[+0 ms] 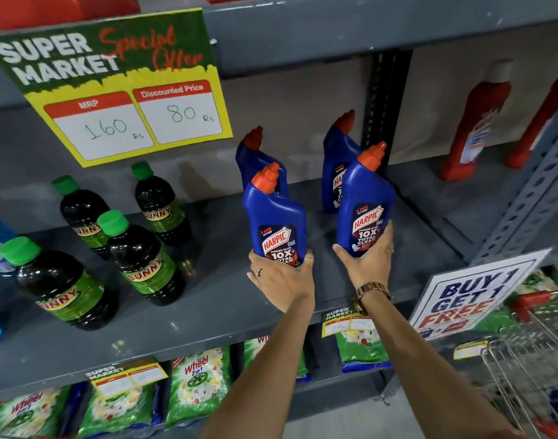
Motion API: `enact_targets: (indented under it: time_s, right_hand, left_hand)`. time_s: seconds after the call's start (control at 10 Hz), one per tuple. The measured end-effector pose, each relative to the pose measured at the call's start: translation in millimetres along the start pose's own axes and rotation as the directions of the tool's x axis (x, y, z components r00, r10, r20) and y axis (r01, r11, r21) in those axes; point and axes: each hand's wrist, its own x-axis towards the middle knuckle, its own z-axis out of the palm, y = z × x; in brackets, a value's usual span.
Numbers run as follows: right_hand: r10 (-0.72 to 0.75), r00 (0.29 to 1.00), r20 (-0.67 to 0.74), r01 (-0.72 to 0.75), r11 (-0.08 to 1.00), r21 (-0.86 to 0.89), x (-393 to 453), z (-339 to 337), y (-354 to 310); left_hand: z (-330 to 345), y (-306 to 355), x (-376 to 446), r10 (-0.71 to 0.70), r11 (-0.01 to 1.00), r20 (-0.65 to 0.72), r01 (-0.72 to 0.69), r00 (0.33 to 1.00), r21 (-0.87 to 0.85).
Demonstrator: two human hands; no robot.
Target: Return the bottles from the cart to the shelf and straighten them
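My left hand [282, 280] grips the base of a blue Harpic bottle [276, 217] with an orange cap, held upright on the grey shelf [208, 305]. My right hand [366, 264] grips the base of a second blue Harpic bottle [364, 204], also upright. Behind them stand two more blue Harpic bottles, one at the left rear [255, 160] and one at the right rear [336, 166], partly hidden. The wire cart [524, 359] shows at the lower right, its contents blurred.
Several dark Sunny bottles [135, 258] with green caps stand on the shelf's left. Red bottles [474, 122] stand at the far right. A yellow price sign [128, 90] hangs above; a "Buy 1 Get 1 Free" sign [470, 296] sticks out at right. Green detergent packs [198, 384] fill the shelf below.
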Motion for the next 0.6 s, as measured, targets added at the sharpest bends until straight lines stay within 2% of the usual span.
enact_targets:
  time_s: [0.4, 0.6]
  right_hand:
    - [0.011, 1.000, 0.012, -0.011, 1.000, -0.005, -0.1, -0.3, -0.4]
    - [0.083, 0.993, 0.087, -0.087, 0.995, 0.053, -3.8, -2.7, -2.6]
  left_hand:
    - [0.9, 0.1, 0.3, 0.008, 0.998, 0.018, -0.009, 1.000, 0.058]
    - [-7.6, -4.1, 1.4, -0.031, 0.998, 0.121, 0.038, 0.992, -0.052]
